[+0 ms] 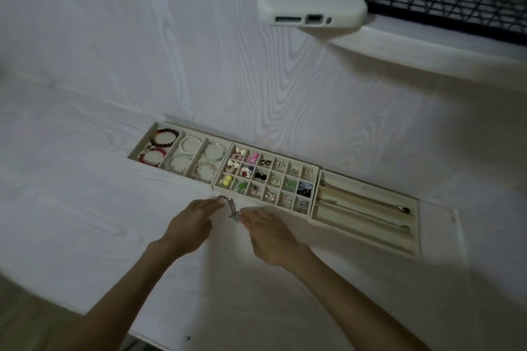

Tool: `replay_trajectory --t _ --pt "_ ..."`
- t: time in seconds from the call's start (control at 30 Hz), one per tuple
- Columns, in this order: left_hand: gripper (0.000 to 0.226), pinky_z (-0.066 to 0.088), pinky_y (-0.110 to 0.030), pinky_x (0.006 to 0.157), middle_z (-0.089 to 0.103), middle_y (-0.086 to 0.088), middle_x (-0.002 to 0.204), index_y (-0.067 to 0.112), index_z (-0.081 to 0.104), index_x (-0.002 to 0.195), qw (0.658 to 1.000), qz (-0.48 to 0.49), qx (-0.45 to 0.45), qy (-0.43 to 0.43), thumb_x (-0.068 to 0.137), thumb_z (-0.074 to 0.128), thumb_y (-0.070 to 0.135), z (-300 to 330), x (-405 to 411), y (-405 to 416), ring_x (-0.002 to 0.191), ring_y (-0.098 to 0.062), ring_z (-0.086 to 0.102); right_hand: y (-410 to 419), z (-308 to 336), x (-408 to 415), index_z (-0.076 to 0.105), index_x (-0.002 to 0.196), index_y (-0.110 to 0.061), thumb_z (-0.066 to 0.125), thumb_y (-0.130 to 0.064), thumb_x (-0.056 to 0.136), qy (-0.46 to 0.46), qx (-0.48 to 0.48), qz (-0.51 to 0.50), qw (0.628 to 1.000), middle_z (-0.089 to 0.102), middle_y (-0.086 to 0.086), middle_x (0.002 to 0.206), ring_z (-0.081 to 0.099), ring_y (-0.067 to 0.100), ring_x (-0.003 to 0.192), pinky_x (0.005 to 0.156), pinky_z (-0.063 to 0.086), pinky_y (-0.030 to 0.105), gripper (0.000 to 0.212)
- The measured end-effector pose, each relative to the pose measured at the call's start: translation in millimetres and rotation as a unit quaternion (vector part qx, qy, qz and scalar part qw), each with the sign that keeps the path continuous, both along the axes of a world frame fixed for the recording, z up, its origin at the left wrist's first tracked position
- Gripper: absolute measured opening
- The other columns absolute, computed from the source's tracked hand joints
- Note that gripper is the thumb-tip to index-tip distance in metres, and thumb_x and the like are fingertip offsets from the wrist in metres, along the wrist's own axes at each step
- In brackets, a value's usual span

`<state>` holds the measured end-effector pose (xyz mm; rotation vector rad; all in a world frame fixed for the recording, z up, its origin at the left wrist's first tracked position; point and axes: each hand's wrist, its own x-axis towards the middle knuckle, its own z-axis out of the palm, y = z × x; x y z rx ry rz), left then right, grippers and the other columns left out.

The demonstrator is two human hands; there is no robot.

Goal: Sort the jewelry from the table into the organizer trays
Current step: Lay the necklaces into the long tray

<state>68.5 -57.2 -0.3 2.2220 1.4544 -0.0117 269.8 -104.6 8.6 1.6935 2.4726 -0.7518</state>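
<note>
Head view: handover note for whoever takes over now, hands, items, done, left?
Left hand and right hand: both pinch a small silvery chain between them, just in front of the grid tray.
Bracelet tray, left: beaded and pearl bracelets in three lanes.
Grid tray, middle: its cells hold earrings and small pieces.
Long tray, right: two thin pieces in the long slots.
Done: most jewelry is in the trays.
Left: place the chain; its type is too blurred to tell, probably the long tray. No other loose jewelry shows on the table.
</note>
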Motion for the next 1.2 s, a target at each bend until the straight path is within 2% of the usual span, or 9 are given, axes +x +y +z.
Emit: replay_trajectory --t 0.17,0.37,0.5,0.57,0.63,0.77,0.93,1.1,1.2 --pt "0.06 0.048 -0.044 0.094 0.043 -0.006 0.147 0.017 0.047 0.139 0.996 -0.069 0.058 0.005 0.082 0.026 0.02 -26 -14 -11 0.133 -0.031 0.043 -14 -18 -1 0.006 0.152 -0.016 0.037 0.005 0.09 -0.036 0.021 0.019 0.999 0.004 -0.002 0.159 0.001 0.021 0.146 0.118 0.004 0.038 0.072" --pt "0.063 0.048 -0.036 0.093 0.044 0.001 0.145 0.025 0.05 0.134 0.991 -0.082 0.077 -0.068 0.077 0.055 -0.003 -15 8 -19 0.132 -0.022 0.041 -39 -19 26 0.031 0.147 -0.026 0.042 0.012 0.085 0.006 0.049 0.031 0.998 0.01 -0.004 0.159 -0.002 0.018 0.147 0.12 0.0 0.037 0.074" --pt "0.061 0.039 -0.036 0.104 0.032 0.004 0.153 0.032 0.04 0.142 0.981 -0.168 0.051 -0.084 0.088 0.055 0.009 -22 27 -29 0.141 -0.017 0.027 -56 -12 45 0.052 0.132 -0.033 0.052 0.01 0.081 0.034 0.09 0.007 0.995 0.028 -0.002 0.154 0.018 0.019 0.144 0.116 0.01 0.032 0.066" --pt "0.052 0.041 -0.037 0.104 0.036 0.004 0.15 0.032 0.047 0.137 0.98 -0.17 0.047 -0.088 0.089 0.059 0.015 -25 33 -32 0.14 -0.018 0.03 -59 -12 48 0.061 0.121 -0.03 0.056 0.004 0.082 0.059 0.115 -0.042 0.991 0.049 0.0 0.138 0.041 0.021 0.13 0.108 0.033 0.035 0.053" --pt "0.043 0.046 -0.036 0.099 0.048 0.003 0.142 0.029 0.057 0.128 0.983 -0.146 0.053 -0.101 0.087 0.064 0.019 -26 36 -35 0.134 -0.019 0.04 -60 -10 45 0.067 0.114 -0.026 0.058 -0.006 0.086 0.084 0.109 -0.099 0.986 0.061 -0.002 0.116 0.052 0.02 0.109 0.091 0.042 0.031 0.035" --pt "0.031 0.044 -0.028 0.088 0.059 0.005 0.126 0.026 0.066 0.116 0.988 -0.112 0.054 -0.089 0.085 0.066 0.025 -19 40 -38 0.115 -0.019 0.053 -54 -9 30 0.071 0.104 -0.026 0.063 -0.02 0.087 0.118 0.067 -0.148 0.98 0.063 -0.003 0.1 0.054 0.018 0.095 0.08 0.04 0.027 0.019" --pt "0.021 0.041 -0.023 0.084 0.061 0.006 0.119 0.028 0.068 0.109 0.996 -0.059 0.024 -0.066 0.089 0.06 0.025 -15 39 -30 0.107 -0.014 0.052 -43 -14 11 0.071 0.105 -0.025 0.066 -0.023 0.083 0.102 0.018 -0.17 0.98 0.062 -0.001 0.1 0.052 0.017 0.097 0.074 0.038 0.027 0.023" --pt "0.024 0.04 -0.024 0.083 0.062 0.006 0.119 0.027 0.067 0.11 0.999 -0.04 -0.002 -0.033 0.09 0.058 0.019 -10 34 -23 0.108 -0.015 0.052 -39 -15 13 0.073 0.094 -0.02 0.064 -0.027 0.087 0.071 0.046 -0.186 0.979 0.065 -0.001 0.102 0.056 0.018 0.097 0.08 0.041 0.028 0.013" --pt "0.03 0.041 -0.022 0.085 0.059 0.006 0.121 0.028 0.065 0.115 0.998 -0.047 -0.026 -0.028 0.088 0.057 0.016 -7 35 -22 0.11 -0.013 0.051 -41 -14 19 0.069 0.095 -0.016 0.055 -0.028 0.093 0.04 0.056 -0.129 0.989 0.063 0.0 0.103 0.054 0.019 0.098 0.083 0.037 0.03 0.019"
